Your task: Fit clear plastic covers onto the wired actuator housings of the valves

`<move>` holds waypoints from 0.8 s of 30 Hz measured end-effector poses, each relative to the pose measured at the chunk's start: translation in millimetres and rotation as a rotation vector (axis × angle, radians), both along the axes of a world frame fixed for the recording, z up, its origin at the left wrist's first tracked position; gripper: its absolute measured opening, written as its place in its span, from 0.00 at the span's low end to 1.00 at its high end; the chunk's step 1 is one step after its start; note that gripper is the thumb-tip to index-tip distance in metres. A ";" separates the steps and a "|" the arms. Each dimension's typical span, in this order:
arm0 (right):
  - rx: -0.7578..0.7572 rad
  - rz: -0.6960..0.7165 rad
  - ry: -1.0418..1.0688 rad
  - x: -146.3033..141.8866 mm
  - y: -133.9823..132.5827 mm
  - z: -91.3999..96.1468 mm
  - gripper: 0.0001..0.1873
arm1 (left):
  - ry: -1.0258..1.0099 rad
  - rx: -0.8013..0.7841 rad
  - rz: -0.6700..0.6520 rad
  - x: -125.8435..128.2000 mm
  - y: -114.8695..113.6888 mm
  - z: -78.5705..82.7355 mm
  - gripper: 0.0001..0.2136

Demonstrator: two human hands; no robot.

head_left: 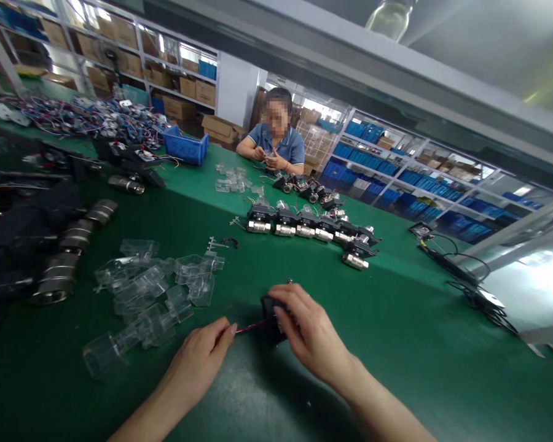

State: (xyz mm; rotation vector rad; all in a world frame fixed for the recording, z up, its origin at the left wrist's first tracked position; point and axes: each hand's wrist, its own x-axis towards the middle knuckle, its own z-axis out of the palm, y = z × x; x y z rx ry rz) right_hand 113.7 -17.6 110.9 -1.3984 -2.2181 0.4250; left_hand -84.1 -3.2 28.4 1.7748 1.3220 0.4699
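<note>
My right hand is closed around a black housing above the green table, its fingers over the top and far side. Thin red and dark wires run out of the housing to the left. My left hand pinches the end of these wires between thumb and forefinger. Much of the housing is hidden under my right hand. Left of my left hand lies a loose pile of clear plastic covers. A small white plastic sprue and a black curved piece lie beyond.
A row of black units with metal valve bodies stands ahead. More metal valves are at the left, with heaped wired parts and a blue bin behind. Across the table sits a person handling a small part. Black cables lie at right.
</note>
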 end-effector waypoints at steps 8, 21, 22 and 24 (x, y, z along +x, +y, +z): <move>-0.109 0.167 -0.476 -52.2 6.7 -55.8 0.08 | 0.140 -0.019 -0.051 -12.2 5.2 1.2 0.17; -0.414 0.103 -0.385 -42.8 25.0 -48.5 0.14 | 0.183 0.403 -0.104 -16.5 3.8 -24.4 0.14; -0.418 0.111 -0.383 -42.4 25.0 -47.7 0.14 | 0.199 0.402 -0.106 -17.1 4.0 -22.7 0.14; -0.421 0.123 -0.349 -41.1 24.5 -46.7 0.14 | 0.213 0.353 -0.115 -18.0 5.0 -16.1 0.14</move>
